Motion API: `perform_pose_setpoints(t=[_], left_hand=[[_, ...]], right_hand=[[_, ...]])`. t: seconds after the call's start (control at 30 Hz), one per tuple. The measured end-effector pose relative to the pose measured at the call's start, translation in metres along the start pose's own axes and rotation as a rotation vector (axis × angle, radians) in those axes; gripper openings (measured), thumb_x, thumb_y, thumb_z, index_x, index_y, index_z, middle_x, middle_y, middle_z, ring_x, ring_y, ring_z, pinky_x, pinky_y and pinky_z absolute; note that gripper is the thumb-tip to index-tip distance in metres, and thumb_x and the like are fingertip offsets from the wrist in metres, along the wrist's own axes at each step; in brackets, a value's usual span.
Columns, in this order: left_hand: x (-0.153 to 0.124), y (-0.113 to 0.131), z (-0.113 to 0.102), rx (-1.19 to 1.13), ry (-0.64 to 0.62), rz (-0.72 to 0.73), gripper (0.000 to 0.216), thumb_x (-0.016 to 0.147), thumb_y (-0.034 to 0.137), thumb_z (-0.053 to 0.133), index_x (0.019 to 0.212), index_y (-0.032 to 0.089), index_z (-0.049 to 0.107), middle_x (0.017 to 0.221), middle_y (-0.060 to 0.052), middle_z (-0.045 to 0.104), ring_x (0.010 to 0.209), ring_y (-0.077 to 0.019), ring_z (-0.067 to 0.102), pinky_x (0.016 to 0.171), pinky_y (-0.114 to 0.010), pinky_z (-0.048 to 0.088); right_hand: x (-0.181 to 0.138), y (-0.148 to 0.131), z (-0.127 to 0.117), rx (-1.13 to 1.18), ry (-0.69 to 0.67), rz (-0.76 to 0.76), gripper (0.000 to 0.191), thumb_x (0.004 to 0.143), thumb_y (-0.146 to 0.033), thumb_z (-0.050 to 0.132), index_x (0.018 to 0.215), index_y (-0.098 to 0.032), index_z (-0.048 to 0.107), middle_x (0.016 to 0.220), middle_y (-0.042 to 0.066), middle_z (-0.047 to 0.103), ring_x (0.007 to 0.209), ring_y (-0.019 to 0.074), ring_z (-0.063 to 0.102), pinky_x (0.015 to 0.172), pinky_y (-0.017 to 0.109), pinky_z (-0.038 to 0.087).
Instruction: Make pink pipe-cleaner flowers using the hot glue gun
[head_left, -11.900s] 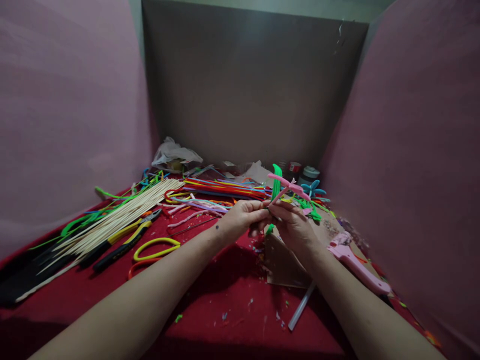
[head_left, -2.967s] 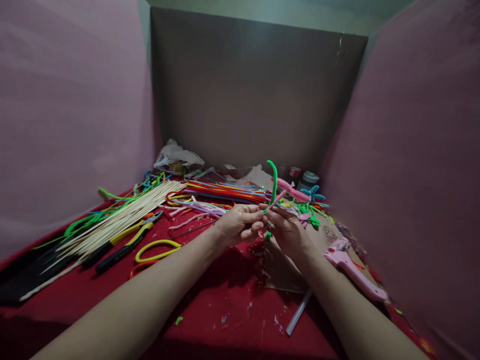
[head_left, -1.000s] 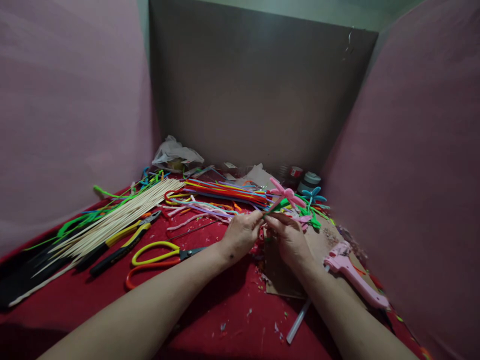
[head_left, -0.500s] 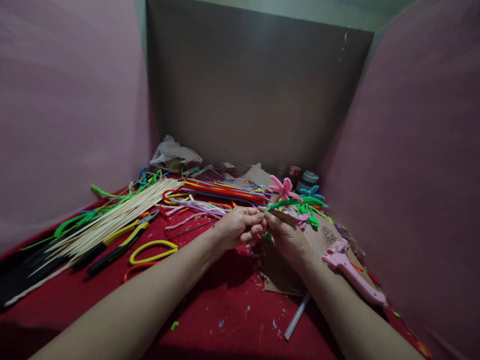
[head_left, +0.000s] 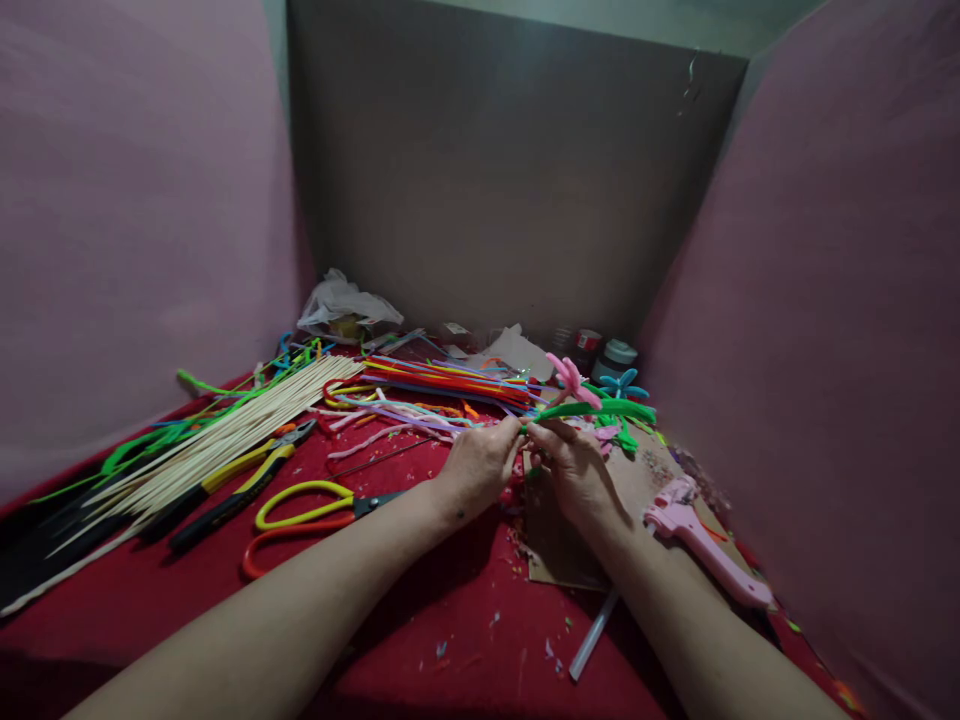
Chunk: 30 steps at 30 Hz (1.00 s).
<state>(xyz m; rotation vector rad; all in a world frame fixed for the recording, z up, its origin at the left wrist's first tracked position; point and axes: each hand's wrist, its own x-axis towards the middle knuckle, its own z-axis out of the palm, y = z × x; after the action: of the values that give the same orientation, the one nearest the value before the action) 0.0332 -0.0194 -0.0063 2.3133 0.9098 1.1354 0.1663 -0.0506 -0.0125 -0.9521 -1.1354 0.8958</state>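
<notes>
Both hands meet above the middle of the red-covered table. A pipe-cleaner flower with pink petals [head_left: 573,380] and a long green leaf [head_left: 600,409] rises at my right hand [head_left: 570,468], whose fingers are closed around its stem. My left hand [head_left: 484,462] is closed too, its fingertips pinching the green stem beside the right fingers. Much of the stem is hidden by the fingers. Scissors with yellow and red handles [head_left: 304,520] lie beneath my left forearm, partly covered by it.
Wooden sticks [head_left: 247,440] and yellow-black pliers [head_left: 240,490] lie left. Coloured pipe cleaners [head_left: 450,382] spread behind my hands. A pink glue gun [head_left: 705,545] rests at right near cardboard [head_left: 559,540], with a glue stick [head_left: 592,640] in front. A blue flower [head_left: 619,385] and jar [head_left: 616,358] stand behind.
My left hand has turned over, knuckles now up, its fingers curled more tightly at the stem. The pink flower has twisted slightly to the right. More of the scissors shows.
</notes>
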Motion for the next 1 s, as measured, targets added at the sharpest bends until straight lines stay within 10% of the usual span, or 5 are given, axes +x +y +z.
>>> perform_pose_setpoints(t=[1.0], left_hand=[[0.014,-0.001,-0.021,-1.142,-0.477,-0.467,0.019,0.077,0.029,0.06,0.072,0.011,0.055,0.044,0.006,0.049,0.026,-0.0012,0.033,0.031,-0.013,0.029]], right_hand=[[0.006,-0.004,0.0,0.243,-0.111,0.113,0.006,0.063,-0.02,0.068,0.069,-0.019,0.069,0.058,-0.002,0.06,0.055,0.0103,0.049,0.052,0.023,0.036]])
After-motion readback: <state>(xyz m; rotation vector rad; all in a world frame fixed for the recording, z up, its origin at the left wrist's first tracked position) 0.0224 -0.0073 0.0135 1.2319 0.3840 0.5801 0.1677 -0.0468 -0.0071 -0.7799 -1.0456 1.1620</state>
